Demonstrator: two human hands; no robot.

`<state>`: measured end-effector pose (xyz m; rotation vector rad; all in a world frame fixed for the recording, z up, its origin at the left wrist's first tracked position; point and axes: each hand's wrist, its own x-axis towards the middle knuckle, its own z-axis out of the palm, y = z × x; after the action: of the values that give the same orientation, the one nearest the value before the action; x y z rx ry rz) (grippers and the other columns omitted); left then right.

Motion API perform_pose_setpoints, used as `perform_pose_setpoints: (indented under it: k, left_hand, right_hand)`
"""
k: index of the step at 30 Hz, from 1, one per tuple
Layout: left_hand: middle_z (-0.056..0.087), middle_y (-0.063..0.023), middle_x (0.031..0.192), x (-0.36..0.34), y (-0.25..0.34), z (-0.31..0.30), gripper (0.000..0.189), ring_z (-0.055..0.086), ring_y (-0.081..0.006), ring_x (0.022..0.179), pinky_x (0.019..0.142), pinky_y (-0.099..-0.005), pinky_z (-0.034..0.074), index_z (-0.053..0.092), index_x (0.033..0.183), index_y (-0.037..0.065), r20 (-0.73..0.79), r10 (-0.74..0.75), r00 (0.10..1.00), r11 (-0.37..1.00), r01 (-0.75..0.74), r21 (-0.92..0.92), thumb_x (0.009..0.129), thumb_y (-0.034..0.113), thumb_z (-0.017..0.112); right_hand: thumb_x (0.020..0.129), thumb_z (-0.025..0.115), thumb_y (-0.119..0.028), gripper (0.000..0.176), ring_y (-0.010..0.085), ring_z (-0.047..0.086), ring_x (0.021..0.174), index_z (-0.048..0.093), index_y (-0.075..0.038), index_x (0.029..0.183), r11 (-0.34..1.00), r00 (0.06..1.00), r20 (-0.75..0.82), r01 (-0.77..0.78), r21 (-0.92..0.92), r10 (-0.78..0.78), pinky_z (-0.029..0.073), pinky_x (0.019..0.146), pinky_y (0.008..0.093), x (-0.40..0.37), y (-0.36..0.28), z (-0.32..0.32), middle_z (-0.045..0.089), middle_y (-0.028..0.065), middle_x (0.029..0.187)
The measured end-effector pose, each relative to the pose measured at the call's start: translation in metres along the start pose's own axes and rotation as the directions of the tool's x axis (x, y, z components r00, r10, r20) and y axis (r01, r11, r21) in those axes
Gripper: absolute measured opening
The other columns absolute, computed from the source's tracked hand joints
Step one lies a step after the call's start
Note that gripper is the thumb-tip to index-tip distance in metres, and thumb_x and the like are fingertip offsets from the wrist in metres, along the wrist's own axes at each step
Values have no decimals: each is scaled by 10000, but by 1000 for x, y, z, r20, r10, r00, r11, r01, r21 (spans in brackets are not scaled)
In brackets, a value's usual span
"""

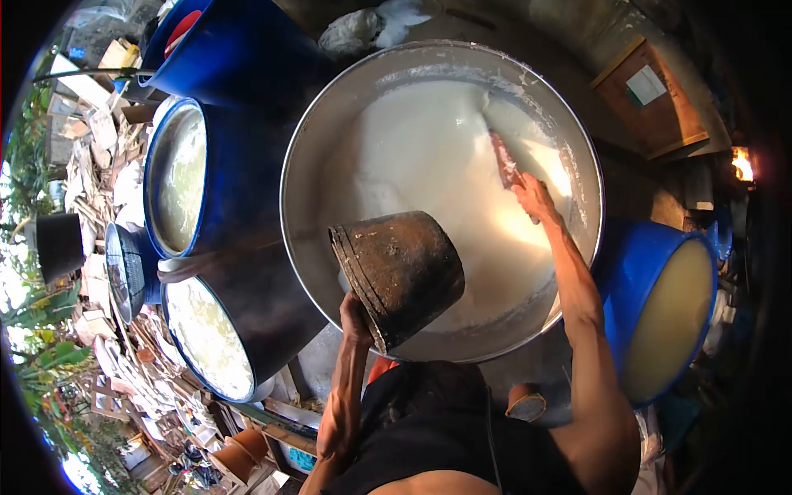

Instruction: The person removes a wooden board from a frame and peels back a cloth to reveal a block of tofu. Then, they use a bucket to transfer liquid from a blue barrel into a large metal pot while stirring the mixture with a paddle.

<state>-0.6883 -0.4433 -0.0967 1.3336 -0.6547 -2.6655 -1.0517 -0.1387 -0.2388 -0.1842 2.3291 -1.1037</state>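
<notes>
**Head view.** The left hand is closed on the rim of a dark metal bucket, gripping the side nearest the body. The bucket is tilted. Its long axis runs from lower left to upper right, with the mouth facing back toward the person and the base pointing out over the white liquid. The bucket hangs above the near edge of the wide metal pan; whether it touches the liquid cannot be told.

The right hand is closed around the upper end of a wooden paddle, with the arm stretched forward along the pan's right side. The paddle's long axis runs away from this hand, up and to the left, and its far end is sunk in the liquid.

The right hand is the one farther out over the pan; the left hand is at the near rim.

Blue barrels of pale liquid stand just beside the pan: two on the left and one on the right.
</notes>
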Motion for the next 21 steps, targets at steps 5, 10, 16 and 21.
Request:
perform_pose_setpoints:
  k: [5,10,16,21]
  left_hand:
    - [670,-200,1155,-2,0,7,443,687,-323,997,875,-451,588,566,1268,-51,3,37,999,999,-37,-14,973,238,405]
    - [676,-199,1139,2,0,-7,420,687,-314,991,876,-450,587,599,1221,-45,87,14,996,999,-11,-35,966,242,427]
    - [677,-196,1144,-6,2,8,419,687,-313,991,885,-449,584,603,1219,-42,29,35,999,999,-35,-15,961,244,438]
    - [676,-199,1150,1,4,-8,425,686,-318,1001,891,-452,583,599,1228,-46,44,25,999,1000,-25,-6,957,239,438]
  right_hand:
    - [919,649,-237,280,325,624,646,557,-10,1056,896,960,53,276,-348,-275,489,604,435,-51,43,53,636,178,730]
    - [911,630,-207,236,490,628,787,552,-47,1066,884,961,247,223,-411,-128,487,688,555,-150,25,55,653,253,804]
    - [823,615,-124,188,439,666,824,661,-42,986,811,926,293,354,-466,-236,512,719,543,-231,40,52,671,268,863]
    - [812,603,-180,174,318,672,610,651,-13,818,853,758,651,359,-379,-30,504,525,436,-236,-17,-40,643,195,640]
